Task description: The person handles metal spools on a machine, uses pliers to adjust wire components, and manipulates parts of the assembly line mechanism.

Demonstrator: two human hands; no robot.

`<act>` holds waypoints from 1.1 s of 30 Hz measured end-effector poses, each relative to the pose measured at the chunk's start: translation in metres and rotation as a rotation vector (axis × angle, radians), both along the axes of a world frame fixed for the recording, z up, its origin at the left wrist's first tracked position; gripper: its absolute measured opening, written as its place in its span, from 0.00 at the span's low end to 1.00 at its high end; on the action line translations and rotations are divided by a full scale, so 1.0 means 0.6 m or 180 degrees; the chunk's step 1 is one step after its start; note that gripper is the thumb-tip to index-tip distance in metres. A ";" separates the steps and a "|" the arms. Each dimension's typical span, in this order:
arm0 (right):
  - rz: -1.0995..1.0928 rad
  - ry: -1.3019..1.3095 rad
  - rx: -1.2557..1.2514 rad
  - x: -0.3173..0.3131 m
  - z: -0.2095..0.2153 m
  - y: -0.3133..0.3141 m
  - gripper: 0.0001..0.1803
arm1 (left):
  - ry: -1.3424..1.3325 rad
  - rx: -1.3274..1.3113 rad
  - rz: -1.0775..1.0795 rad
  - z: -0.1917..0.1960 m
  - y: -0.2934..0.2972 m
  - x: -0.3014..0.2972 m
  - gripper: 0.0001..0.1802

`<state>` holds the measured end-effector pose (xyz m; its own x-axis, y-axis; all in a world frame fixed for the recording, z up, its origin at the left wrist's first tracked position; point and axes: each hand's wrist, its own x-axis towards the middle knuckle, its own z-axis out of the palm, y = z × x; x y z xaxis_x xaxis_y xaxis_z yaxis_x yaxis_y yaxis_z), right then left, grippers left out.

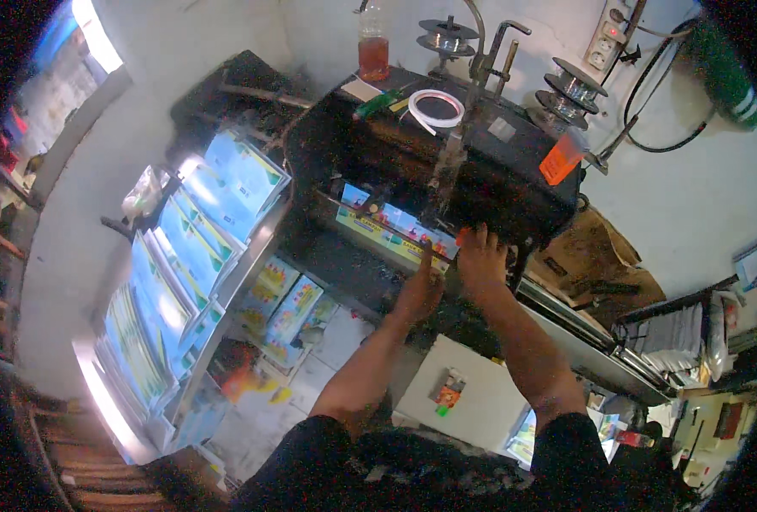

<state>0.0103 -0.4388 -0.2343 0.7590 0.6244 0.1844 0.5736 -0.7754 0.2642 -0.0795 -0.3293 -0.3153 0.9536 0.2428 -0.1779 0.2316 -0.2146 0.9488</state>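
A printed booklet, blue along its upper part and yellow-green below, lies lengthwise across the front of a dark machine with a metal upright. My left hand grips its lower edge right of the middle, one finger stretched up over the print. At the right end, my right hand is closed about the booklet's corner, fingers bent forward; a small orange-red patch shows beside the fingertips. The booklet's underside and parts of both thumbs are hidden.
A slanted metal rack of blue booklets stands at left. On the machine top are a white tape roll, wire spools, a bottle of reddish liquid and an orange box. Near my body is a pale board with a small colourful pack.
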 end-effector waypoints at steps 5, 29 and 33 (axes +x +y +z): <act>0.0122 0.0035 0.0326 -0.027 0.051 -0.013 0.25 | -0.1106 0.1459 0.0266 -0.133 0.019 0.086 0.53; -0.0777 0.1720 0.2006 -0.262 -0.004 -0.336 0.17 | -0.0686 0.1312 0.0502 -0.028 0.023 0.102 0.54; -0.1276 0.2043 0.2009 -0.287 -0.008 -0.345 0.16 | -0.0364 0.1875 0.0512 -0.041 0.013 0.095 0.48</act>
